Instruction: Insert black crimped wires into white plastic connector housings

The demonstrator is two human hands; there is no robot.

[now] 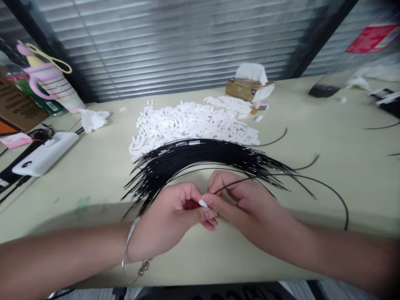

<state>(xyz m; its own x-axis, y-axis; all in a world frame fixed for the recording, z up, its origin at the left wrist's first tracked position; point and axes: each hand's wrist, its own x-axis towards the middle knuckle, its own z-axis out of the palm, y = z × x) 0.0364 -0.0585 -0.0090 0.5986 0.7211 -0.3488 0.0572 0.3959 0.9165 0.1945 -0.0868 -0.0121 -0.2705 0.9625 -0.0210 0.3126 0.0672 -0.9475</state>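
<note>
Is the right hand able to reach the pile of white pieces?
Probably yes, by reaching over: the black wires lie between the right hand and the pile of white pieces, but nothing stands above them.

White piece point(203, 203) half hidden by fingers point(208, 201)

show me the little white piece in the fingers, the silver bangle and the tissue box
white piece point(203, 203), head view, on its exposed end between the fingertips
silver bangle point(130, 234), head view, on the band at the left wrist
tissue box point(243, 89), head view, on its cardboard side
</note>
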